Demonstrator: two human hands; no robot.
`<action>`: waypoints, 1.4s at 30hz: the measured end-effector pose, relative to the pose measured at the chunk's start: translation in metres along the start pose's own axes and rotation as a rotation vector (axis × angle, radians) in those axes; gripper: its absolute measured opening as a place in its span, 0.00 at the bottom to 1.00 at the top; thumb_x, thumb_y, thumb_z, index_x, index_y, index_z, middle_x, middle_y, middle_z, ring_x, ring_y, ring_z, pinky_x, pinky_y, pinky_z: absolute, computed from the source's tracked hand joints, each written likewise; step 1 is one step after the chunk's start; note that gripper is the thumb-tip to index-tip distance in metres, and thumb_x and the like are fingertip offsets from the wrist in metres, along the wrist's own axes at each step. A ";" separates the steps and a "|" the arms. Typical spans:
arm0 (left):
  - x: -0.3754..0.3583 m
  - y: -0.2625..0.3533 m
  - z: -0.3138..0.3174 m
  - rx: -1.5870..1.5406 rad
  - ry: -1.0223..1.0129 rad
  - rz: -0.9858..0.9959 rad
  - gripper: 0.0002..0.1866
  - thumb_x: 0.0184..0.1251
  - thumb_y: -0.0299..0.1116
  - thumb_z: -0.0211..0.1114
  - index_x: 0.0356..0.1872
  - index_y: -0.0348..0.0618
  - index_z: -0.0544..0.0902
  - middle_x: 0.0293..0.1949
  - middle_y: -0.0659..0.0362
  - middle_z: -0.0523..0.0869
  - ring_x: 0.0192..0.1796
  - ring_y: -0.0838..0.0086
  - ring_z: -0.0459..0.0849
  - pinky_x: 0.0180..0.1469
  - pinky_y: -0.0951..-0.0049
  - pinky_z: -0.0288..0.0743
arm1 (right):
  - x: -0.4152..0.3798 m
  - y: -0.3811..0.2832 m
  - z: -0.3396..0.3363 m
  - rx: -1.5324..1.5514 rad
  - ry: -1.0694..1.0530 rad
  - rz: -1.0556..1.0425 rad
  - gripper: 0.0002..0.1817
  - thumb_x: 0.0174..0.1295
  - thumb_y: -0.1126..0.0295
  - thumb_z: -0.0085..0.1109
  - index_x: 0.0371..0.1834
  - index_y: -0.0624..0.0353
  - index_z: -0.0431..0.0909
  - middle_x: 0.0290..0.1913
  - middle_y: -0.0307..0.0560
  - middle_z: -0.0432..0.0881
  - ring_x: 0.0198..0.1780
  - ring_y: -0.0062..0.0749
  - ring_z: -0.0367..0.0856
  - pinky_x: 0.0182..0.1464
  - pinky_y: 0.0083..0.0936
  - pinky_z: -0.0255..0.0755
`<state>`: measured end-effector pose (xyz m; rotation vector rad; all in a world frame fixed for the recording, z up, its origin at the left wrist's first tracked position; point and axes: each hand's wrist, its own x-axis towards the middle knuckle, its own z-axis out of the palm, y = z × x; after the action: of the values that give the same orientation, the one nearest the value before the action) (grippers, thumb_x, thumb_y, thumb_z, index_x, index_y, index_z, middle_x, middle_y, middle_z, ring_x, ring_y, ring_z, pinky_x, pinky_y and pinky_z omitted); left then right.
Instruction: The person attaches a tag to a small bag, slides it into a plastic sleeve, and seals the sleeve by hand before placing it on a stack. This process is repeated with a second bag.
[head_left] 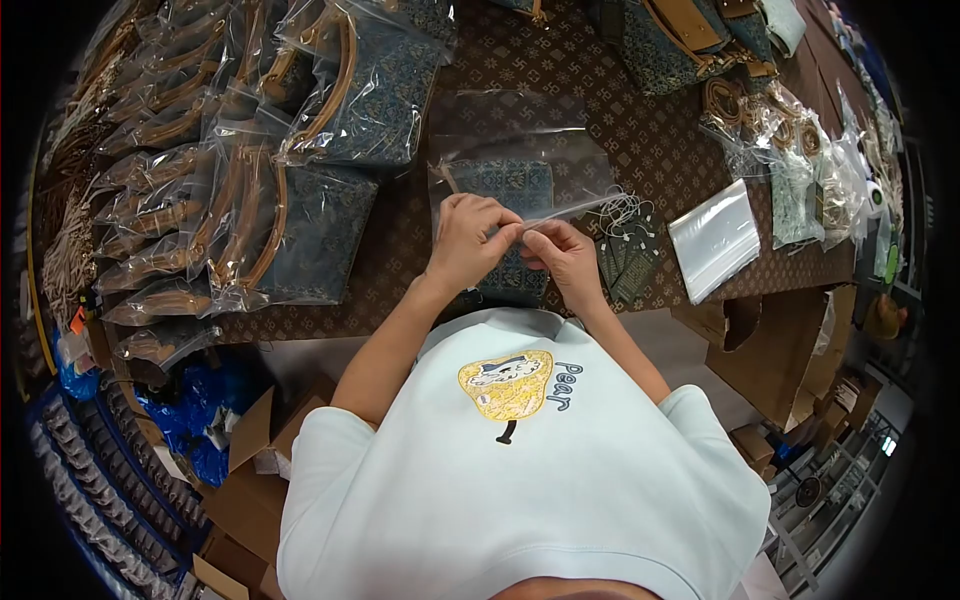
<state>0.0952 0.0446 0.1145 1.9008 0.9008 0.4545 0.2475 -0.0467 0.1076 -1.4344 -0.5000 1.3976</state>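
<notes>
My left hand and my right hand meet at the edge of a clear plastic bag, both pinching it between thumb and fingers. The bag's top strip runs out to the right past my right hand. A blue patterned fabric piece lies under the clear film, partly covered by my hands. Just right of my right hand, dark hang tags with white strings rest on the brown patterned tablecloth.
Bagged blue handbags with tan handles are piled at the left. A stack of clear bags lies at the right, near coiled tan straps and bagged small parts. More handbags stand at the back right. Cardboard boxes sit below the table.
</notes>
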 end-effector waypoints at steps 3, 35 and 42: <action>-0.005 0.009 0.008 0.270 0.229 0.224 0.02 0.56 0.32 0.67 0.29 0.48 0.86 0.31 0.64 0.84 0.42 0.70 0.79 0.61 0.58 0.58 | -0.001 -0.003 0.003 0.000 0.004 0.041 0.09 0.65 0.67 0.60 0.36 0.62 0.81 0.34 0.41 0.84 0.32 0.20 0.82 0.34 0.17 0.78; -0.032 -0.010 -0.041 0.729 0.335 0.176 0.04 0.50 0.31 0.69 0.27 0.48 0.83 0.28 0.65 0.79 0.36 0.71 0.76 0.44 0.68 0.63 | 0.020 -0.078 -0.035 -1.634 -0.043 -0.708 0.05 0.54 0.67 0.64 0.28 0.51 0.77 0.29 0.38 0.77 0.36 0.33 0.78 0.35 0.30 0.74; -0.016 -0.039 -0.053 0.869 0.015 -0.415 0.10 0.60 0.37 0.64 0.23 0.45 0.84 0.25 0.58 0.84 0.26 0.61 0.81 0.33 0.61 0.74 | 0.044 -0.078 -0.043 -1.818 0.151 -0.412 0.14 0.64 0.58 0.56 0.26 0.54 0.78 0.23 0.44 0.81 0.26 0.39 0.82 0.29 0.35 0.75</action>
<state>0.0357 0.0747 0.1069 2.3601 1.6347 -0.2277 0.3242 0.0043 0.1440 -2.4481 -2.1046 0.1702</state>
